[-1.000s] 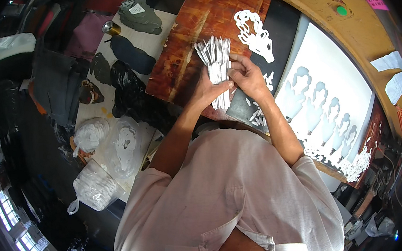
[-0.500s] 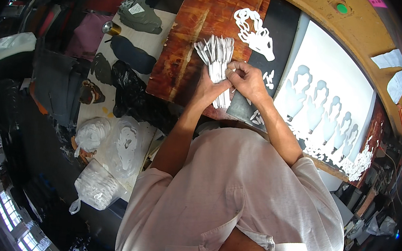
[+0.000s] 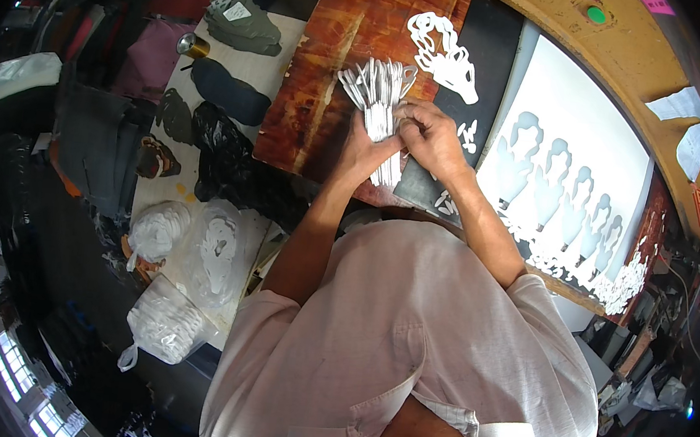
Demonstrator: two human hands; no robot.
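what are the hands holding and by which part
Both the left hand and right hand hold a stack of white cut-out pieces by its lower, narrow end.

A pale pink short-sleeved shirt (image 3: 431, 336) with a buttoned chest pocket (image 3: 351, 421) is worn; both forearms are left bare.

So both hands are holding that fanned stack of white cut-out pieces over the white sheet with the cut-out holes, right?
Not quite. In the head view the left hand and right hand do hold the fanned stack of white cut-out pieces, but over the reddish-brown board; the white sheet with cut-out holes lies off to the right.
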